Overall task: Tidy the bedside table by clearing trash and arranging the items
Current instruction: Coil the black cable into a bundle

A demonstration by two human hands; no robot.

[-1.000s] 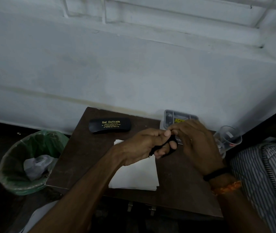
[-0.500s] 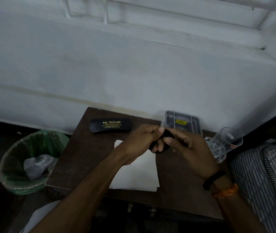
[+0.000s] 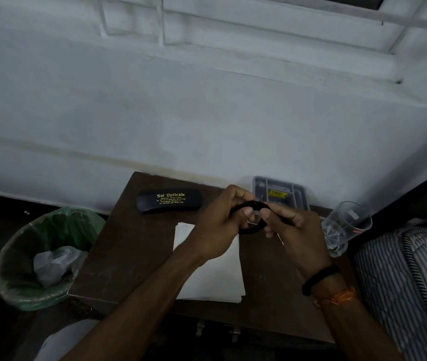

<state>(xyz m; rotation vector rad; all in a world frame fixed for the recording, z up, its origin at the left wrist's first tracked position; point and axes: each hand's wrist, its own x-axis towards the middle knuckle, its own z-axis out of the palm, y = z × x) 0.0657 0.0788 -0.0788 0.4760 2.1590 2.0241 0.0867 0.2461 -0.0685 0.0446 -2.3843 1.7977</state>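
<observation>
Left hand [image 3: 217,225]: grip closed on a black looped band [image 3: 250,217].
Right hand [image 3: 294,230]: pinches the same band, seemingly a strap.
Band: held above the bench [image 3: 129,256], near the spectacle case [image 3: 169,200].

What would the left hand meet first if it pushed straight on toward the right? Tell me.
The right hand: both grip the same black band, so the left hand would likely press into it at once. Depth between them is unclear.

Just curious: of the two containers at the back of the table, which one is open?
The grey compartment tray by the wall, its dividers showing. The black spectacle case, lettered "Sai Opticals", lies closed.
</observation>
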